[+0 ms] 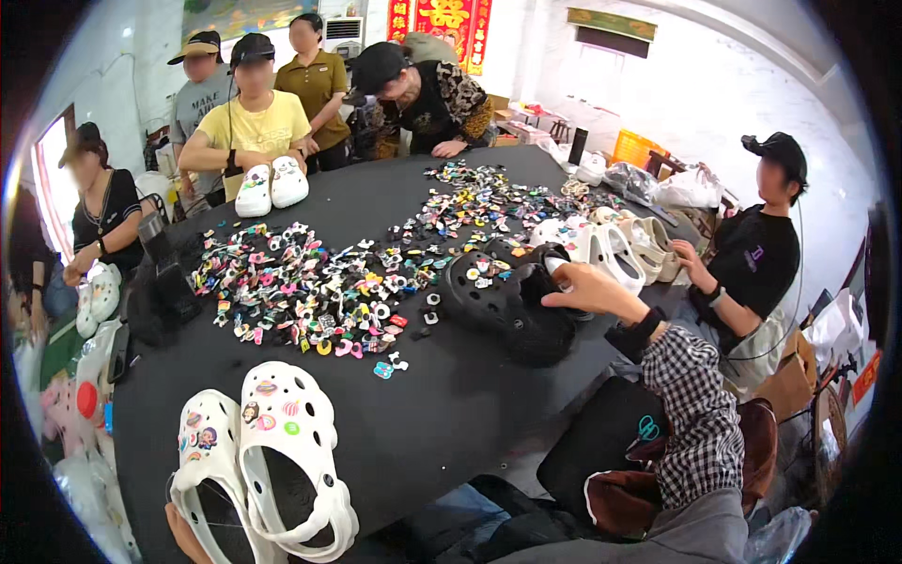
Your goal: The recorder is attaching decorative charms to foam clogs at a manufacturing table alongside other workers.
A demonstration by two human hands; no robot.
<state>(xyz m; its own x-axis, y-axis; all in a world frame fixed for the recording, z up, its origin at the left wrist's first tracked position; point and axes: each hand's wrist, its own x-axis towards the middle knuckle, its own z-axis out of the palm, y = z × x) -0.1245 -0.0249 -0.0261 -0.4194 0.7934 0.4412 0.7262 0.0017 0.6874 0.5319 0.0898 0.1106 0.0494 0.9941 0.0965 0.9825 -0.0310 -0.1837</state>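
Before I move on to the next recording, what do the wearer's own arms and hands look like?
The right hand is bare, with no glove, and a black band circles its wrist. Above that comes a black-and-white checked sleeve. Of the left hand only a small bare part shows; its wrist and forearm are out of sight.

Gap between white clogs (305, 428) and black clogs (484, 299); charms (301, 282) block beyond.
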